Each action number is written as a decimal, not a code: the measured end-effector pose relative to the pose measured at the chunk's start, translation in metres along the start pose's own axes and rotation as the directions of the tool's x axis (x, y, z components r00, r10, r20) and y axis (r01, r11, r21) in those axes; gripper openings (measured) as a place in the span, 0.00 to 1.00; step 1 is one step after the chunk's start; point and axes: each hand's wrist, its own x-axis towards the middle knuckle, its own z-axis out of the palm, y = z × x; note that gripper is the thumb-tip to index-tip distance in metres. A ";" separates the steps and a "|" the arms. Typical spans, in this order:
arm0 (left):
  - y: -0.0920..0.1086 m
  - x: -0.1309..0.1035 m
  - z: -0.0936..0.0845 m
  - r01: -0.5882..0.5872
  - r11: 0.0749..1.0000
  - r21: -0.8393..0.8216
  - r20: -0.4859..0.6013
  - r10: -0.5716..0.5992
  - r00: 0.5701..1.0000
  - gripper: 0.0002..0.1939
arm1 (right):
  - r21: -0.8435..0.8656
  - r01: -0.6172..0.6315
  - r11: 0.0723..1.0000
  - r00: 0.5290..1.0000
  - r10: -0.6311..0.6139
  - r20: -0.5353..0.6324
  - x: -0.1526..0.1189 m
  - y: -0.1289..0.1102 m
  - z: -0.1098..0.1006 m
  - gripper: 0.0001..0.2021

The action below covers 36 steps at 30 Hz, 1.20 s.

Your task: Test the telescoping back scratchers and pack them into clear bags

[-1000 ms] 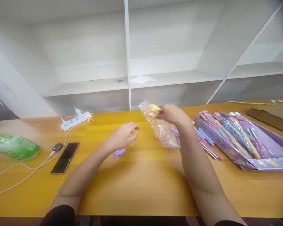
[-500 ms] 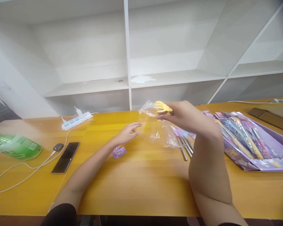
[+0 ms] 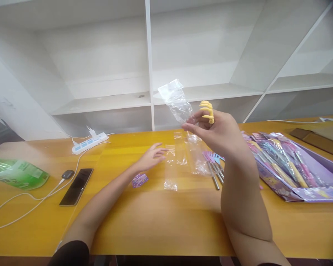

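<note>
My right hand (image 3: 220, 129), raised over the far side of the wooden table (image 3: 155, 225), pinches a clear bag (image 3: 173, 96) between thumb and fingers, a yellow claw (image 3: 210, 111) resting against those same fingers. My left hand (image 3: 151, 158), fingers loosely spread, is beside loose bags (image 3: 171, 184) on the tabletop; whether its fingertips touch them, I cannot tell. Purple cards (image 3: 140, 180) lie near my left wrist. At right, metal rods (image 3: 214, 176) with pink and blue ends lie partly behind my arm, left of a purple box (image 3: 319, 193) of wrapped goods.
</note>
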 end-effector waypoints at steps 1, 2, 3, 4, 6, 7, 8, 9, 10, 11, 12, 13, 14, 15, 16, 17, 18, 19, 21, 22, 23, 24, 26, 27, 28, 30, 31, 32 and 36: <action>0.011 -0.004 -0.002 -0.025 1.000 -0.006 0.015 0.025 1.000 0.27 | 0.019 0.008 1.000 1.000 -0.008 -0.002 0.000 -0.002 0.005 0.15; 0.023 -0.009 -0.003 -0.053 0.998 -0.020 0.029 0.054 0.998 0.26 | 0.038 0.013 0.999 1.000 -0.013 -0.001 -0.001 -0.004 0.011 0.16; 0.034 -0.015 -0.003 -0.095 0.993 -0.071 0.038 0.098 0.994 0.27 | 0.057 0.014 0.998 1.000 -0.015 0.005 -0.002 -0.006 0.017 0.16; 0.046 -0.020 -0.001 -0.124 0.985 -0.116 0.059 0.132 0.990 0.27 | 0.075 0.012 0.997 1.000 -0.013 0.013 -0.003 -0.009 0.024 0.16; 0.064 -0.031 0.005 -0.130 0.980 -0.150 0.080 0.143 0.986 0.27 | 0.105 0.000 0.994 1.000 -0.003 0.029 -0.005 -0.014 0.039 0.16; 0.071 -0.035 0.009 -0.118 0.981 -0.152 0.096 0.134 0.986 0.27 | 0.115 -0.005 0.993 0.999 0.001 0.032 -0.006 -0.015 0.045 0.16; 0.076 -0.039 0.013 -0.102 0.982 -0.161 0.111 0.121 0.986 0.26 | 0.121 -0.008 0.993 0.999 0.003 0.036 -0.006 -0.016 0.052 0.17; 0.080 -0.041 0.017 -0.084 0.982 -0.170 0.120 0.105 0.987 0.23 | 0.126 -0.011 0.992 0.999 0.005 0.045 -0.006 -0.016 0.057 0.18; 0.082 -0.043 0.020 -0.076 0.982 -0.174 0.110 0.096 0.989 0.19 | 0.131 -0.015 0.991 0.998 0.008 0.058 -0.006 -0.016 0.060 0.18; 0.083 -0.044 0.021 -0.075 0.982 -0.173 0.082 0.090 0.993 0.16 | 0.136 -0.018 0.991 0.997 0.008 0.073 -0.006 -0.014 0.063 0.18; 0.084 -0.044 0.021 -0.082 0.982 -0.169 0.035 0.090 0.995 0.15 | 0.135 -0.017 0.991 0.996 0.005 0.088 -0.005 -0.013 0.063 0.19; 0.084 -0.043 0.020 -0.095 0.982 -0.164 -0.029 0.092 0.995 0.14 | 0.124 -0.010 0.992 0.995 -0.003 0.102 -0.005 -0.011 0.063 0.20; 0.083 -0.042 0.017 -0.107 0.982 -0.156 -0.098 0.092 0.991 0.14 | 0.102 0.000 0.995 0.993 -0.011 0.114 -0.006 -0.009 0.061 0.21; 0.082 -0.040 0.013 -0.116 0.982 -0.152 -0.169 0.090 0.981 0.15 | 0.076 0.011 0.997 0.992 -0.020 0.126 -0.007 -0.008 0.059 0.20; 0.082 -0.039 0.008 -0.129 0.980 -0.153 -0.242 0.089 0.966 0.16 | 0.055 0.020 0.998 0.990 -0.028 0.142 -0.008 -0.007 0.057 0.21; 0.082 -0.038 0.003 -0.146 0.977 -0.153 -0.309 0.093 0.947 0.17 | 0.042 0.025 0.999 0.985 -0.032 0.167 -0.010 -0.007 0.054 0.24; 0.082 -0.038 -0.003 -0.170 0.974 -0.147 -0.369 0.105 0.923 0.18 | 0.032 0.029 0.999 0.979 -0.035 0.199 -0.012 -0.009 0.053 0.26; 0.083 -0.039 -0.009 -0.201 0.970 -0.135 -0.422 0.127 0.898 0.18 | 0.022 0.034 0.999 0.971 -0.038 0.237 -0.015 -0.010 0.052 0.26; 0.085 -0.041 -0.020 -0.277 0.955 -0.107 -0.507 0.188 0.842 0.18 | -0.017 0.052 0.998 0.948 -0.044 0.315 -0.018 -0.015 0.052 0.24; 0.087 -0.042 -0.024 -0.314 0.945 -0.088 -0.543 0.219 0.811 0.17 | -0.043 0.065 0.997 0.936 -0.046 0.348 -0.020 -0.018 0.053 0.22; 0.089 -0.044 -0.028 -0.349 0.934 -0.070 -0.578 0.247 0.778 0.16 | -0.065 0.079 0.995 0.925 -0.049 0.377 -0.021 -0.020 0.055 0.20; 0.092 -0.045 -0.031 -0.380 0.923 -0.053 -0.609 0.272 0.745 0.16 | -0.081 0.093 0.992 0.916 -0.054 0.398 -0.022 -0.023 0.056 0.19; 0.096 -0.047 -0.035 -0.428 0.903 -0.021 -0.661 0.309 0.684 0.15 | -0.094 0.130 0.987 0.898 -0.077 0.433 -0.023 -0.026 0.058 0.18; 0.099 -0.048 -0.036 -0.445 0.895 -0.008 -0.680 0.322 0.659 0.15 | -0.100 0.149 0.984 0.888 -0.089 0.451 -0.023 -0.027 0.058 0.19; 0.100 -0.048 -0.037 -0.460 0.888 -0.002 -0.694 0.330 0.640 0.14 | -0.110 0.160 0.981 0.879 -0.091 0.467 -0.024 -0.028 0.057 0.19; 0.104 -0.050 -0.039 -0.480 0.877 -0.015 -0.715 0.326 0.619 0.14 | -0.152 0.158 0.976 0.870 -0.065 0.488 -0.025 -0.030 0.055 0.21; 0.105 -0.051 -0.040 -0.487 0.873 -0.037 -0.721 0.314 0.618 0.14 | -0.177 0.149 0.973 0.870 -0.044 0.491 -0.026 -0.031 0.054 0.22; 0.107 -0.052 -0.041 -0.491 0.869 -0.069 -0.722 0.296 0.626 0.15 | -0.201 0.138 0.970 0.872 -0.023 0.489 -0.026 -0.031 0.052 0.23; 0.115 -0.058 -0.043 -0.487 0.839 -0.244 -0.691 0.202 0.694 0.18 | -0.219 0.103 0.970 0.879 0.014 0.477 -0.024 -0.031 0.049 0.25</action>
